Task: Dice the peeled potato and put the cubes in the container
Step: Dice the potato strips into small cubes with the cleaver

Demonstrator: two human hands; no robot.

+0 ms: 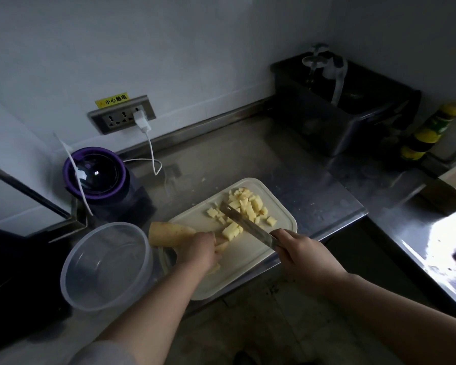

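A white cutting board (248, 259) lies on the steel counter. Several yellow potato cubes (244, 210) are scattered over its far half. A large uncut potato piece (169, 233) lies at the board's left edge. My left hand (202, 250) is curled over potato strips (221, 245) on the board. My right hand (298, 248) grips the handle of a knife (244, 223), whose blade lies among the cubes, pointing away and left. A clear round plastic container (106, 264) stands left of the board, with nothing visible inside.
A purple-rimmed appliance (96, 173) stands behind the container, its white cable plugged into a wall socket (121, 114). A dark metal tub (337, 106) sits at the back right, a yellow-green bottle (429, 130) beside it. The counter edge runs just under the board.
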